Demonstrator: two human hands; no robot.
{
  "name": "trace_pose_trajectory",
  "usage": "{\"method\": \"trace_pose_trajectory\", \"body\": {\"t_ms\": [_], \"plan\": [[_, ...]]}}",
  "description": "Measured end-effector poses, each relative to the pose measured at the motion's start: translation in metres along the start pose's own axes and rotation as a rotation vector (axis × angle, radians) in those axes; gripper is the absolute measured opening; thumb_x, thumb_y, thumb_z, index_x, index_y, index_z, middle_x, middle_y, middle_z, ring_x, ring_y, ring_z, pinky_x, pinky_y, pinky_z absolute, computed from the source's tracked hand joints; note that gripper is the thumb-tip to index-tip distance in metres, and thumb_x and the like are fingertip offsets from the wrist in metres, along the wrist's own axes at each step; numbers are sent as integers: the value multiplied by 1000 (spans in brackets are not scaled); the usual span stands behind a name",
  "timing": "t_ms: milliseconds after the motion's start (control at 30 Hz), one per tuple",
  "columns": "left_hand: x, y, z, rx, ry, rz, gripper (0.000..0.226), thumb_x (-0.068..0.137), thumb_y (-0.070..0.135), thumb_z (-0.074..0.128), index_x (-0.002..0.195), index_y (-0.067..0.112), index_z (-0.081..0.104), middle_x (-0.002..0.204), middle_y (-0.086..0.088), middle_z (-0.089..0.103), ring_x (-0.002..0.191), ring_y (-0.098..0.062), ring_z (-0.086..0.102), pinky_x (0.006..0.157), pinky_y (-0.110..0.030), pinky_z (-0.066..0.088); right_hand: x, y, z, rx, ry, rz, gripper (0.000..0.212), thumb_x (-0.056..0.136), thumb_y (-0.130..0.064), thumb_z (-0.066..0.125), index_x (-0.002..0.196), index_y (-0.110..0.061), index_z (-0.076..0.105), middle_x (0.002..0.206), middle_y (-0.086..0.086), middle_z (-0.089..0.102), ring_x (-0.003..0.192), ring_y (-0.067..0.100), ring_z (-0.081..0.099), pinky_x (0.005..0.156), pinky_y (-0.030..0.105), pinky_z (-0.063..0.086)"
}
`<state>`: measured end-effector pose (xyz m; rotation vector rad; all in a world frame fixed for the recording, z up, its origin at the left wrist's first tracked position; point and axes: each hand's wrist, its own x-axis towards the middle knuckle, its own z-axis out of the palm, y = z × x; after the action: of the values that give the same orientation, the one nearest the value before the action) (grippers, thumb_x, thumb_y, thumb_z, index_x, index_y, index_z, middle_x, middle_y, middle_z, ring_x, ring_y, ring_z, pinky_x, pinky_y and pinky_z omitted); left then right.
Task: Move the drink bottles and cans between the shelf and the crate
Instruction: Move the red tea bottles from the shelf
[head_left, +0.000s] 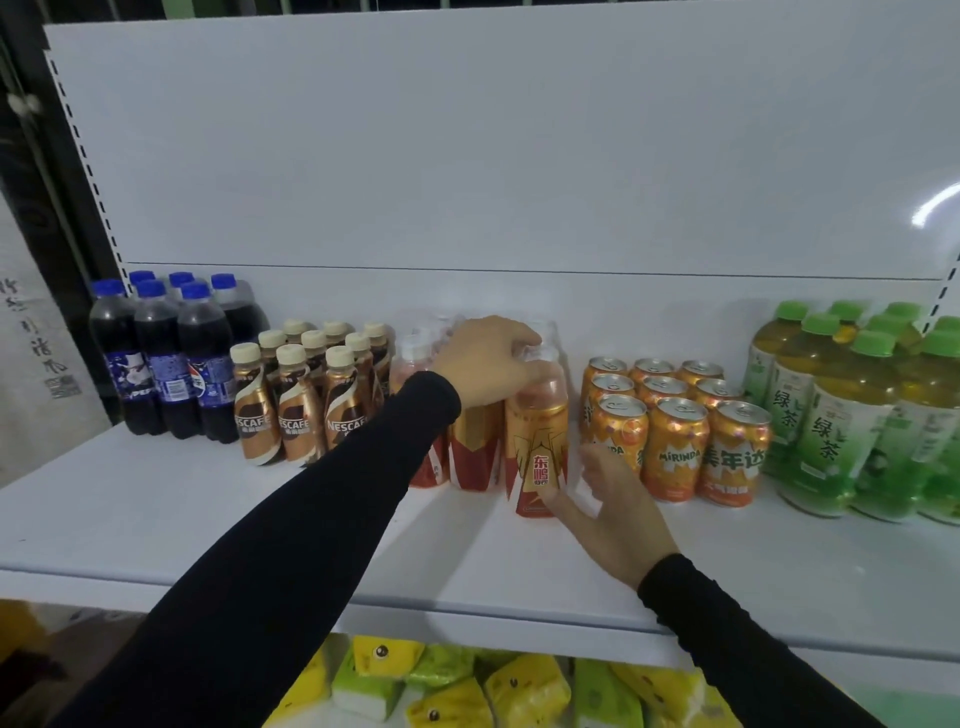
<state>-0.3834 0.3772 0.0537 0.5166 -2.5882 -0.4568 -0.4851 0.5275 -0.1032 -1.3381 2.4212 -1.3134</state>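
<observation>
Head view of a white shelf (156, 519) stocked with grouped drinks. The left hand (491, 364), in a black sleeve (291, 545), reaches over the red-and-gold energy-drink bottles (475, 452) at mid-shelf and curls its fingers round the clear cap of the front-right bottle (537, 441), which stands upright on the shelf with its label facing the viewer. The right hand (608, 499) lies low beside the same bottle, fingers spread and relaxed; the thumb touches or nearly touches the bottle's base, and whether the fingertips meet the neighbouring can cannot be told. The left forearm crosses in front of the other energy-drink bottles and hides most of them. Immediately right of the held bottle stands a three-by-three block of orange Mirinda cans (680, 431), leaving only a narrow gap, which the right hand occupies. Immediately left stands a cluster of brown Nescafé bottles (306, 395) with cream caps, and beyond them, at the shelf's left end, dark cola bottles (171, 358) with blue caps. Green tea bottles (852, 410) with green caps fill the right end. Below the shelf edge, yellow and green packets (467, 686) lie on a lower level.
</observation>
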Motion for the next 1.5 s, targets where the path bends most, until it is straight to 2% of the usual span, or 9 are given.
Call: {"method": "trace_pose_trajectory", "body": {"t_ms": [100, 267, 400, 533, 733, 900, 1100, 1333, 1500], "plan": [[-9, -2, -10, -165, 65, -24, 45, 88, 47, 71, 120, 16, 72, 117, 5, 70, 106, -12, 62, 89, -25, 47, 4, -5, 1, 133, -55, -37, 98, 66, -84, 62, 143, -29, 40, 138, -11, 52, 126, 6, 51, 105, 34, 47], [-21, -16, -25, -464, 109, -51, 38, 85, 44, 76, 112, 18, 75, 106, 5, 73, 100, -16, 68, 91, -43, 57, -4, -31, 4, 474, -136, -27, 70, 65, -48, 82, 127, -34, 52, 119, -10, 68, 110, 7, 66, 96, 38, 56], [-42, -31, -23, -673, 170, -83, 48, 88, 45, 72, 127, 18, 66, 116, 2, 70, 101, -13, 69, 93, -34, 57, -12, -50, 14, 559, -107, -31, 80, 65, -49, 85, 133, -22, 54, 118, -6, 71, 109, 14, 68, 95, 39, 56], [-68, -64, -7, -980, 34, -166, 64, 81, 61, 71, 132, 24, 59, 122, -1, 70, 108, -17, 69, 100, -41, 54, -18, -69, 25, 699, -106, -5, 76, 59, -53, 82, 125, -23, 58, 115, -4, 73, 107, 17, 69, 93, 38, 57], [-95, -90, 13, -1324, -123, -230, 53, 82, 36, 69, 131, 18, 60, 119, -11, 72, 106, -27, 69, 92, -45, 55, -21, -93, 40, 901, -263, 97, 77, 70, -55, 79, 128, -11, 58, 113, 11, 72, 105, 28, 69, 81, 33, 58], [-106, -103, 14, -1442, -17, -280, 49, 77, 26, 73, 122, 12, 64, 107, -11, 75, 93, -24, 72, 75, -34, 58, -32, -104, 50, 658, -207, 61, 41, 95, -49, 56, 129, -26, 58, 115, -4, 72, 108, 16, 68, 85, 29, 57], [-111, -91, 18, -1359, 191, -302, 42, 83, 18, 79, 120, 19, 61, 95, 3, 78, 86, -16, 75, 70, -30, 61, -43, -105, 58, 229, -12, -29, 77, 61, -78, 66, 128, -41, 54, 114, -17, 66, 100, 4, 65, 86, 27, 57], [-114, -82, 26, -1347, 179, -279, 42, 82, 37, 71, 119, 16, 65, 104, -8, 76, 92, -23, 73, 74, -32, 58, -40, -84, 34, 759, -147, 52, 70, 66, -49, 76, 128, -20, 61, 115, 7, 73, 105, 27, 69, 88, 38, 58], [-115, -61, 41, -1500, 21, -305, 36, 81, 32, 69, 112, 15, 66, 96, -6, 73, 83, -17, 70, 72, -31, 57, -41, -59, 15, 985, -343, 143, 94, 57, -57, 89, 130, -6, 60, 118, 20, 69, 103, 32, 67, 85, 38, 57]]}}
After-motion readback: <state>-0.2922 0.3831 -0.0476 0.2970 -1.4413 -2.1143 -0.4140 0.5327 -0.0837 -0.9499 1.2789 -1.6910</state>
